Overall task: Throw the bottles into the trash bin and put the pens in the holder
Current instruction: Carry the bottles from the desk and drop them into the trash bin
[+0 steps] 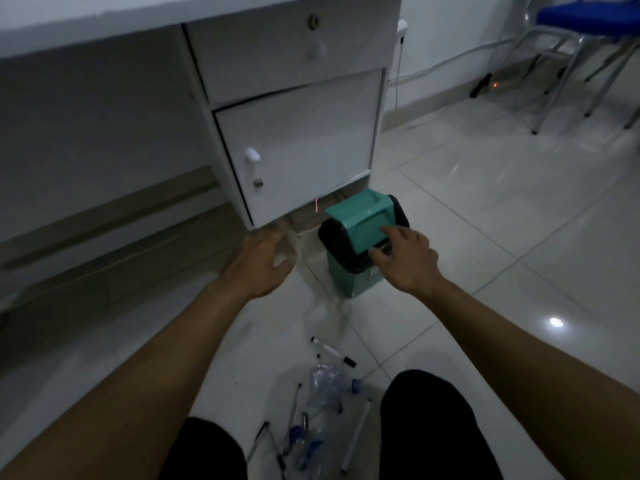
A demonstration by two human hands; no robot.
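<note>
A small green trash bin with a black liner and a green swing lid stands on the floor by the desk cabinet. My right hand pinches the lid's lower edge, fingers on top and thumb beneath. My left hand is just left of the bin, curled around a blurred clear bottle. Between my knees lie a crushed clear bottle, another clear bottle, two black-capped markers, a white marker and several pens. No pen holder is in view.
A white desk cabinet with a drawer and door rises right behind the bin. A blue chair with metal legs stands at the far right, with cables along the wall. My knees flank the littered tiles.
</note>
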